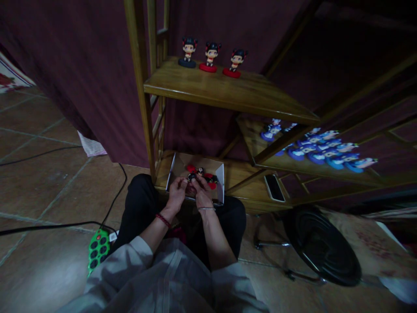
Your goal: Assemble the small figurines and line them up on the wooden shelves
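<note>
My left hand [177, 193] and my right hand [203, 194] meet over an open cardboard box [220, 176] on the lowest shelf. Between their fingertips is a small figurine [192, 177] with a dark top; my fingers cover most of it. Both hands are closed on it. Behind and beside it in the box lie several more black and red figurines [211, 178], too dark to make out singly. On the shelf above stand three black-haired figurines [211, 54], upright in a row, one on a dark base and two on red bases.
Several blue and white figurines [321, 148] stand on a shelf to the right. A phone [274, 188] lies on the lowest shelf [243, 176]. At right is a black round stool [322, 245]. On the floor at left, a green power strip [98, 248] trails black cables.
</note>
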